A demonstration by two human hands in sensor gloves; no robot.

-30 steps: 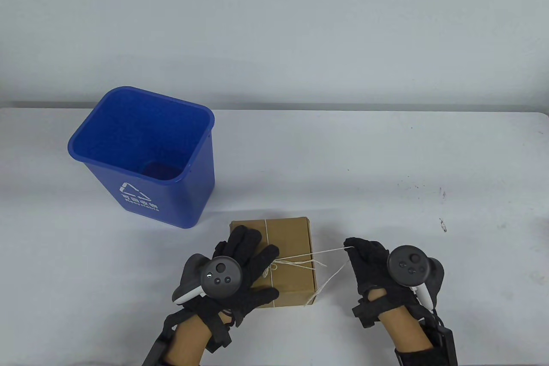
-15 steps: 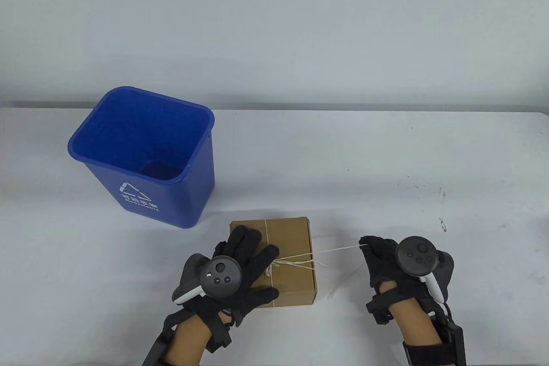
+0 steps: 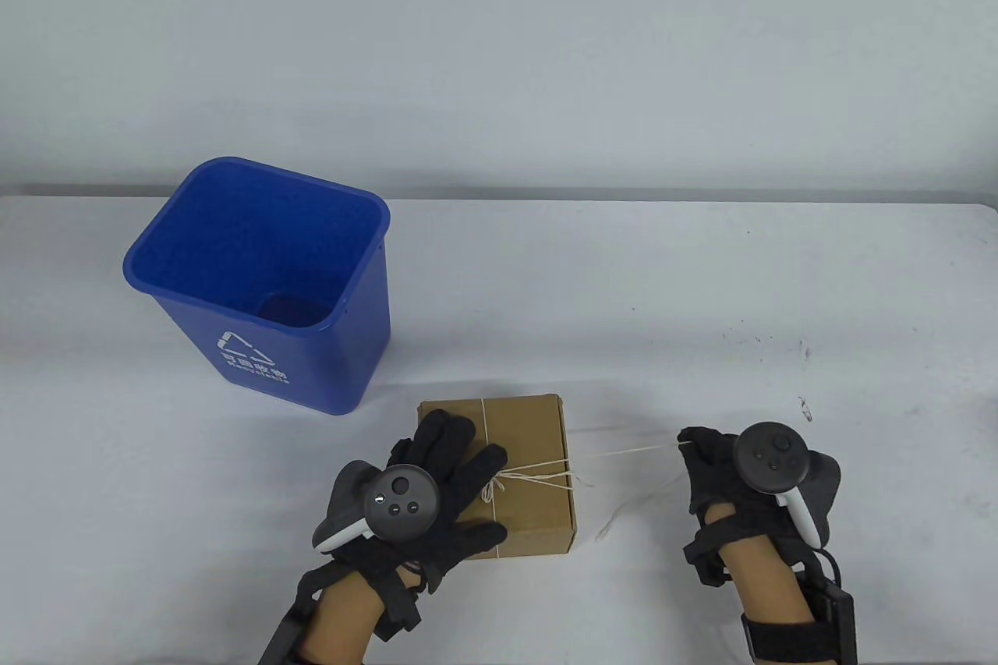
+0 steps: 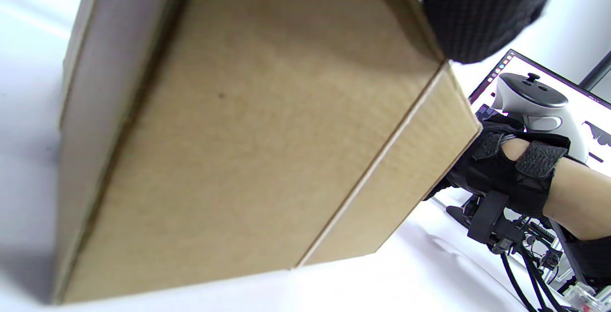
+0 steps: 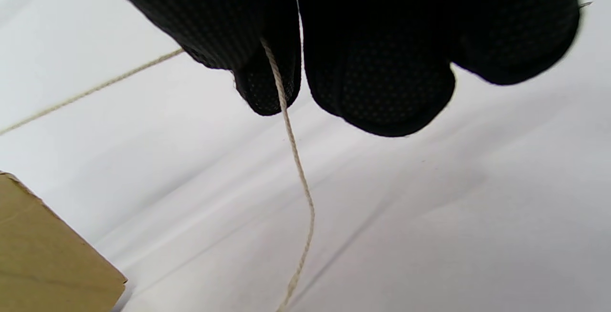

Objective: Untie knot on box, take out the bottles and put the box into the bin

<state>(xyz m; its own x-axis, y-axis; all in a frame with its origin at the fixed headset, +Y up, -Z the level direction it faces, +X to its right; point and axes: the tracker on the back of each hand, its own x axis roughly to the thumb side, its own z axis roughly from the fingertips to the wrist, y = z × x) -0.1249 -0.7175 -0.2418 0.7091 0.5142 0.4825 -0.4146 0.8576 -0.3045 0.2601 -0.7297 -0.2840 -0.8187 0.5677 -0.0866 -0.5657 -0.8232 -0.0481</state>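
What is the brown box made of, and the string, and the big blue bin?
The box looks like plain cardboard: matte brown, with folded edges and seams. The string seems to be thin twisted twine, pale and a bit fuzzy, maybe cotton or jute. The bin looks like smooth molded plastic, with a slight shine and a rolled rim.

Overhead table view, close wrist views

A: Table view status?
B: Bright, even, diffuse light; sharp focus; soft short shadows.

A: Wrist views?
B: Near surfaces blurred; left wrist background overexposed; right wrist fingers [image 5: 382, 88] underexposed.
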